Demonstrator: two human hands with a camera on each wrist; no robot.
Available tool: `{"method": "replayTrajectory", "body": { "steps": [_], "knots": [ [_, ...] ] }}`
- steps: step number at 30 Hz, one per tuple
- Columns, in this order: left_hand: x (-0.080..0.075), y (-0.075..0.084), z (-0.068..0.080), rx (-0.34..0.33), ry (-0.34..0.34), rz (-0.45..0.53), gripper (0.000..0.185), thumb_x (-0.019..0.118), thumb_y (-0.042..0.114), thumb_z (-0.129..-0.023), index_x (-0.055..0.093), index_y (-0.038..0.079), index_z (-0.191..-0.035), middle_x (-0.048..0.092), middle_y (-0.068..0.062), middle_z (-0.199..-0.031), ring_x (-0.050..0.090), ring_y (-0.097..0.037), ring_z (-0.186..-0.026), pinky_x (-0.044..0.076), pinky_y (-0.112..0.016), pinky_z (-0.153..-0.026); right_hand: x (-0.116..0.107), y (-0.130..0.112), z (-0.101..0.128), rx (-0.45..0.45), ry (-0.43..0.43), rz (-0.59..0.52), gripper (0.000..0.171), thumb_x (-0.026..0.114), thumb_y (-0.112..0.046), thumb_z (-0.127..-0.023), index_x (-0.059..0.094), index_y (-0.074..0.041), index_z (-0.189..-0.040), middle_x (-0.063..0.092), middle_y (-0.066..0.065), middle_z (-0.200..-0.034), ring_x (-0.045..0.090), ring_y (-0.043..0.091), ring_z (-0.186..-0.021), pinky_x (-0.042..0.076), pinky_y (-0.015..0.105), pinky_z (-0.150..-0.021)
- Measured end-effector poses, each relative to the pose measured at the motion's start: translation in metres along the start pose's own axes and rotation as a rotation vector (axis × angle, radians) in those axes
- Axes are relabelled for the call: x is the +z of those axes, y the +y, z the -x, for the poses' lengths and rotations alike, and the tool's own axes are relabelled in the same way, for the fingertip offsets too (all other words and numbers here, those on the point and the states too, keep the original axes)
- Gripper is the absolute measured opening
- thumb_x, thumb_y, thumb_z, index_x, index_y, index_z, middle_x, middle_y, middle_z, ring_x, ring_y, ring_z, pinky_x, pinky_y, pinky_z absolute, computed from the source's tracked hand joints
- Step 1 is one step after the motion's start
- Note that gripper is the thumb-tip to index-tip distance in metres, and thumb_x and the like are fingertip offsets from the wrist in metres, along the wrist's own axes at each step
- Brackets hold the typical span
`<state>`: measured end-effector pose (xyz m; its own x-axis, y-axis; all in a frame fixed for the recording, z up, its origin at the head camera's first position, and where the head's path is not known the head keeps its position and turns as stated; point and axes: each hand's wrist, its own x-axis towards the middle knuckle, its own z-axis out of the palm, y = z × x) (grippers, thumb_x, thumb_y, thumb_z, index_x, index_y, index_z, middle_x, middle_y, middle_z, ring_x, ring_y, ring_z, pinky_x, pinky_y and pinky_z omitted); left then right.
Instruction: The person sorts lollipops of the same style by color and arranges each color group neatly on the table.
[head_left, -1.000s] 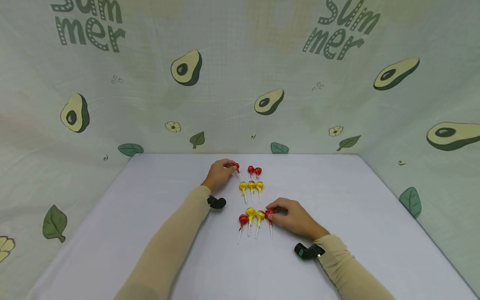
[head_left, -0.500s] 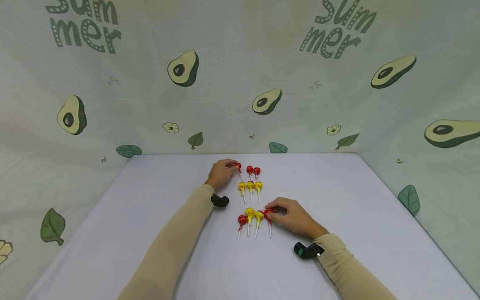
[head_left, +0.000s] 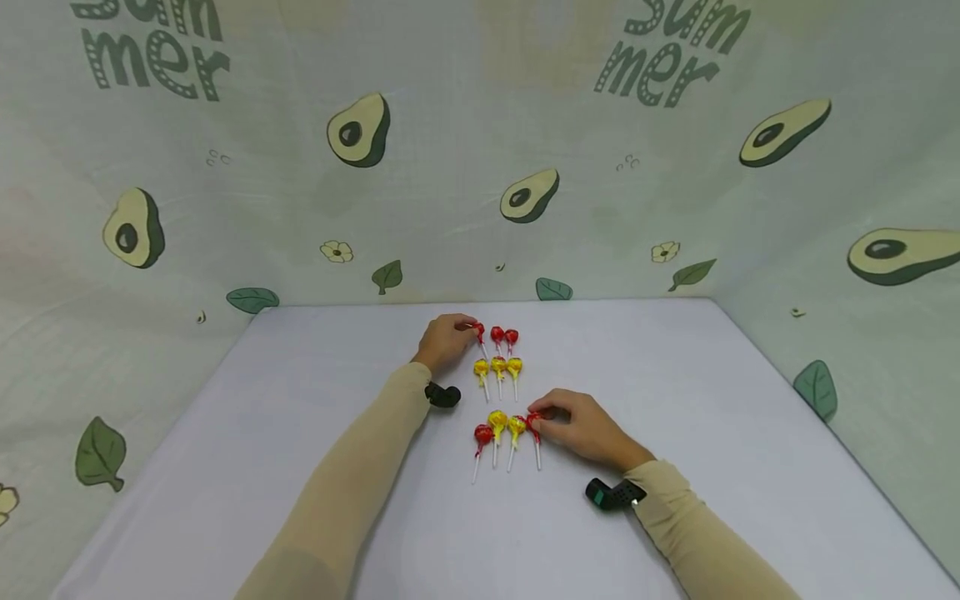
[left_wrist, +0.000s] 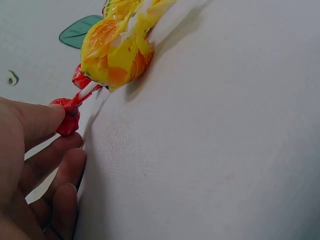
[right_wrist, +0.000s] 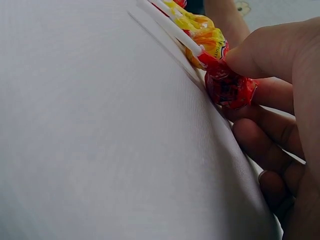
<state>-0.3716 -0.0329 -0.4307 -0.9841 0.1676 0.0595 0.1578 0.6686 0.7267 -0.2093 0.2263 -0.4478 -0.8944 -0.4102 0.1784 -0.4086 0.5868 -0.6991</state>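
Lollipops lie in three rows on the pale table [head_left: 300,433]. In the back row, my left hand [head_left: 459,332] pinches the head of the leftmost red lollipop [head_left: 478,331] [left_wrist: 67,120]; two more red ones [head_left: 504,336] lie to its right. Three yellow lollipops [head_left: 498,366] form the middle row, one of them [left_wrist: 117,52] large in the left wrist view. In the front row, my right hand [head_left: 546,421] pinches the rightmost red lollipop [head_left: 533,421] [right_wrist: 230,87], beside two yellow ones [head_left: 506,422] [right_wrist: 207,37] and another red one [head_left: 483,434].
A fabric backdrop printed with avocados [head_left: 360,133] rises behind the table and along both sides. Small black cameras are strapped at my left wrist [head_left: 442,394] and right wrist [head_left: 611,493]. White sticks [head_left: 537,454] point toward me.
Both hands keep pinching the same red lollipops and have hardly moved. The head view has shifted slightly, so everything sits a little higher in the frame.
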Motion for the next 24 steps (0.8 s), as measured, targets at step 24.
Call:
{"method": "replayTrajectory", "body": {
  "steps": [24],
  "knots": [
    [0.0051, -0.0014, 0.0030, -0.028, -0.003, -0.007, 0.027, 0.068, 0.032, -0.097, 0.073, 0.020, -0.121, 0.068, 0.003, -0.118, 0.058, -0.020, -0.114, 0.044, -0.044, -0.099, 0.0018, -0.0020, -0.0001, 0.031, 0.009, 0.010, 0.021, 0.071, -0.036, -0.094, 0.072, -0.026, -0.112, 0.065, -0.017, -0.102, 0.059, 0.008, -0.097, 0.048, 0.040, -0.092]
  ]
}}
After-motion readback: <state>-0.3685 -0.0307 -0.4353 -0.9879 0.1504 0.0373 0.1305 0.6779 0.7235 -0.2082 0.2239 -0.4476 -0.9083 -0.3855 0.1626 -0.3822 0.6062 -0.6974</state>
